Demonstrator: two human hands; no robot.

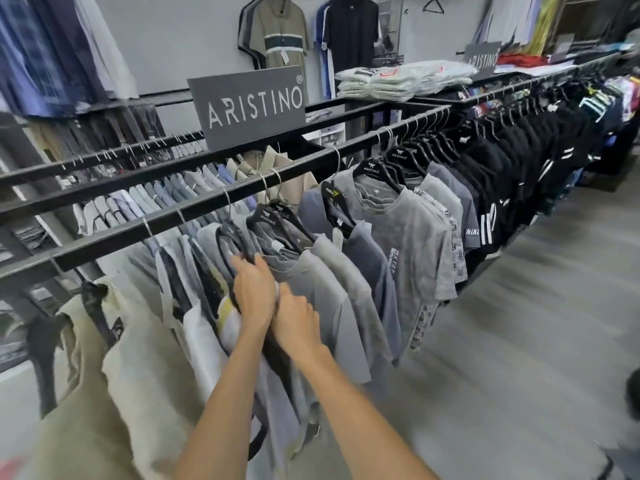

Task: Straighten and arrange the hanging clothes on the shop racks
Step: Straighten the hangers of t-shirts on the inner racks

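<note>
Hands: your left hand (252,292) and right hand (298,322) are pressed side by side at centre frame.
Grip: your left fingers reach a black hanger (239,242); blur hides whether either hand clamps anything.
Grey T-shirts (325,289): they hang from the rail (298,171), just right of your hands.
Purpose: probably parting garments to even the spacing.

Inside a clothing shop, grey T-shirts (408,230) and black sportswear (502,168) hang on branded hangers (370,169) along a long black rack rail (242,206) running from near left to far right. A grey "ARISTINO" sign (249,105) stands on the rack top. Folded shirts (398,81) in clear wrap are stacked farther right, and tagged polo shirts (277,32) hang on the far wall.
</note>
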